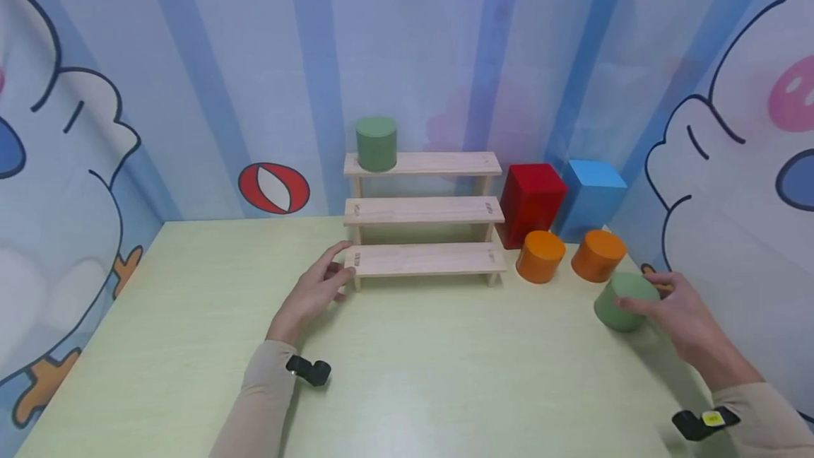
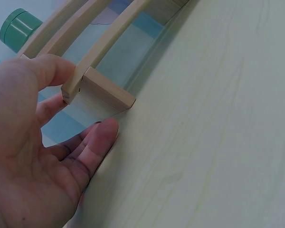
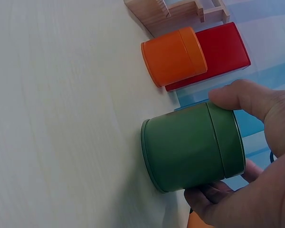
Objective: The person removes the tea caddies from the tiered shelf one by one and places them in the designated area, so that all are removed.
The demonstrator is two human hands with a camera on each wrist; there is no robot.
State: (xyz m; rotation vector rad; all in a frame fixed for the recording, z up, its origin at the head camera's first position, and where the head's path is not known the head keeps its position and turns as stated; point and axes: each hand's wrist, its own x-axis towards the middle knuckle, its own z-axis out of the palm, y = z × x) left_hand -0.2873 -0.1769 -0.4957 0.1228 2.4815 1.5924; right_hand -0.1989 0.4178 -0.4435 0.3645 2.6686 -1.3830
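A three-tier wooden shelf [image 1: 425, 212] stands against the backdrop. My left hand [image 1: 310, 299] is at its left end; in the left wrist view, thumb and index finger [image 2: 52, 109] pinch the end of the lowest board [image 2: 102, 45], the other fingers bent below it. On the top tier's left side sits a green round tin [image 1: 376, 145]. Over at the right, a second green tin [image 3: 187, 149] is held by my right hand [image 1: 689, 320], thumb on one side and fingers on the other. It is slightly tilted, close over the table.
Two orange round tins [image 1: 540, 258] stand right of the shelf, just beyond the held tin. Behind them are a red box [image 1: 533, 205] and a light blue box [image 1: 588, 202]. A printed fabric backdrop [image 1: 407, 55] encloses the pale table [image 1: 445, 366] at the back and sides.
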